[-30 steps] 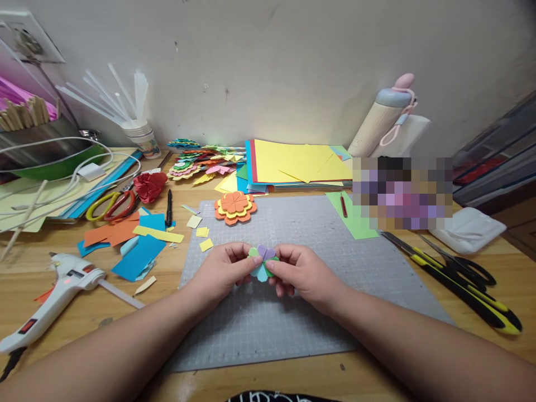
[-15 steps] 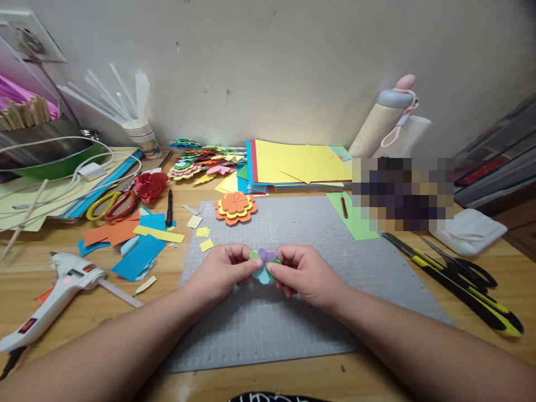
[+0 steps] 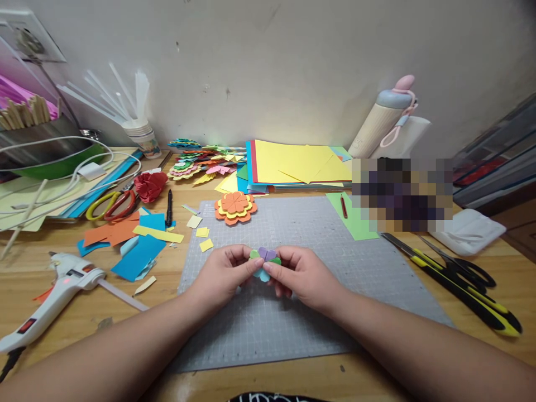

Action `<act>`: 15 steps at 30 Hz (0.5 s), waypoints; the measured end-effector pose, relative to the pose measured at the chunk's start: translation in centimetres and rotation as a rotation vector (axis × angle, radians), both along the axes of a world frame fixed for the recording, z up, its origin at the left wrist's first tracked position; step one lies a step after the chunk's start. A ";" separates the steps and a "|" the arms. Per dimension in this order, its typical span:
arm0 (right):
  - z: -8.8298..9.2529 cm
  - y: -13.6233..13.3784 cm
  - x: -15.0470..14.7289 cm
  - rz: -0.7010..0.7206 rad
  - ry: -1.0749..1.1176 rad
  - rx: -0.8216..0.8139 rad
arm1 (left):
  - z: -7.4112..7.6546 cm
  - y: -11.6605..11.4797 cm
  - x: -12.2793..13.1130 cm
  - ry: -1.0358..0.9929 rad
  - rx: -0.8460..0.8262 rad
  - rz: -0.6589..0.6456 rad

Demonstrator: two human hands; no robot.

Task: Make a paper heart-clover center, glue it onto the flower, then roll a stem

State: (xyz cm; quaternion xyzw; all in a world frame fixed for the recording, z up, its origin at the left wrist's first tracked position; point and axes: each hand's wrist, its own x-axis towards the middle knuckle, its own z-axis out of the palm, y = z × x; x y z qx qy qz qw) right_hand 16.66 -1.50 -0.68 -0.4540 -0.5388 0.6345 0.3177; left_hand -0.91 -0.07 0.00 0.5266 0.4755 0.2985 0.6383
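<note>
A small paper flower (image 3: pixel 264 259) with green, purple and light blue heart-shaped petals is held just above the grey cutting mat (image 3: pixel 293 312). My left hand (image 3: pixel 224 273) pinches its left side and my right hand (image 3: pixel 299 274) pinches its right side, thumbs nearly meeting over the petals. Both hands have their fingers curled closed around the flower. A finished orange and yellow layered paper flower (image 3: pixel 235 207) lies on the mat's far left corner.
A white glue gun (image 3: pixel 50 293) lies at the left. Paper scraps (image 3: pixel 134 240), scissors with yellow and red handles (image 3: pixel 111 204) and a black pen (image 3: pixel 169 206) sit left of the mat. Coloured paper sheets (image 3: pixel 297 164) lie behind it. Black and yellow scissors (image 3: pixel 460 279) lie at the right.
My thumbs have moved closer together over the small flower, covering more of its blue petal. The hands stay in the same place on the mat.
</note>
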 end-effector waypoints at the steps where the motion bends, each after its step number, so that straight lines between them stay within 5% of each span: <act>1: 0.1 0.0 0.1 0.001 0.007 -0.001 | 0.0 0.0 -0.1 -0.005 0.004 -0.014; 15: 0.3 0.1 0.3 -0.024 0.036 -0.090 | 0.2 0.6 -0.9 0.144 0.129 -0.114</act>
